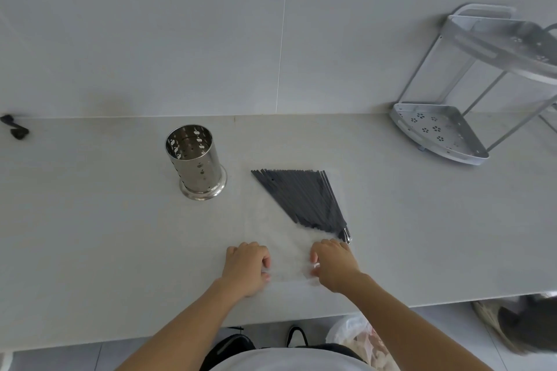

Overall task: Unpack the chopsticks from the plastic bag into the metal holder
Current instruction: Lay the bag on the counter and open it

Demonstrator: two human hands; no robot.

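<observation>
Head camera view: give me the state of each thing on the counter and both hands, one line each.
Perforated steel cylinder holder: upright, empty.
Dark grey chopsticks: fanned out, inside the bag.
Clear plastic bag: flat on the counter.
Left hand: gripping the bag's near edge.
Right hand: gripping the same edge.
Grey metal corner rack: empty.

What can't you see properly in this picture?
Head view only:
- Bag opening: hidden under the left hand and right hand.
- Chopsticks: overlapped in a fan, too tight to count.
- Holder bottom: too dark inside.
- Rack: cut off by the right edge.
</observation>
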